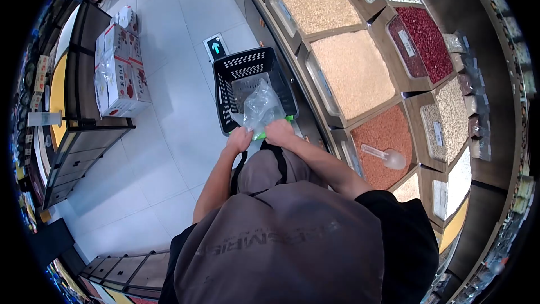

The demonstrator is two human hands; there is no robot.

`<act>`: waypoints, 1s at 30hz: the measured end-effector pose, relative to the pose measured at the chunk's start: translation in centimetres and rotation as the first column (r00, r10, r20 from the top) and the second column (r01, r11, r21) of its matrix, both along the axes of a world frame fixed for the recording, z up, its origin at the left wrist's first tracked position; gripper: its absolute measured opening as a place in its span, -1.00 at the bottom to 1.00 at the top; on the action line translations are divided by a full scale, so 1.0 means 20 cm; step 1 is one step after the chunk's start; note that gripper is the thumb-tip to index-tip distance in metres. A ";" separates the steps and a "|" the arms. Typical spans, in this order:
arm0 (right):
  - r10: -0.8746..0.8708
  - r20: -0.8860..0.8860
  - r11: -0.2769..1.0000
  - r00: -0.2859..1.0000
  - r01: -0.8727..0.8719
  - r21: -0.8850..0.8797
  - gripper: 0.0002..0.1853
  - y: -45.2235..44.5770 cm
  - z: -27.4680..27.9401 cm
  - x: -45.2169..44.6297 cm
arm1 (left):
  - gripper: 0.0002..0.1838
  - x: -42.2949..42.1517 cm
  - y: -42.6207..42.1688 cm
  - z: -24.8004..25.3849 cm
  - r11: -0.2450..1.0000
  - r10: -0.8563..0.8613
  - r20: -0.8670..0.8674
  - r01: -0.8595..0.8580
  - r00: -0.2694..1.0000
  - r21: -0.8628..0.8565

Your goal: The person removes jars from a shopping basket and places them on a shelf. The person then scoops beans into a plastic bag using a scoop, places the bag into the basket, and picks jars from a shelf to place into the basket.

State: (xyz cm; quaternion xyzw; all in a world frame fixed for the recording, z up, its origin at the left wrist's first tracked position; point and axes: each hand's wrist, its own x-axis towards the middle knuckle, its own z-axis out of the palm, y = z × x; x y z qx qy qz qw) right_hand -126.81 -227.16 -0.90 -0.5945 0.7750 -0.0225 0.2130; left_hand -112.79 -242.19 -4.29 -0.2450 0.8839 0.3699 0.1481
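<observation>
Two bare hands at the near rim of the black basket (221,93). Left hand (239,139): fingers curled closed, gripping the near edge of a clear plastic bag (262,104). Right hand (279,133): likewise closed on the same bag, near the left. Bag: crumpled, extending over the basket's near part. Bright green piece (289,119) at basket's near rim, beside right hand; cannot tell what it belongs to. Right of basket: pale tan grain (353,73); nearer, reddish-brown grain (377,124) with a clear scoop (395,160) lying on it. Left of basket, well apart: stacked white cartons (119,81). Just beyond basket's far-left corner: green arrow sign (215,47).
</observation>
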 end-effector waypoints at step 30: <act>-0.544 -0.235 0.839 0.806 0.528 -0.129 -0.47 -1.56 0.01 -0.99 | -0.43 -1.13 -1.47 -0.13 0.990 0.059 -0.114 -0.043 0.992 0.135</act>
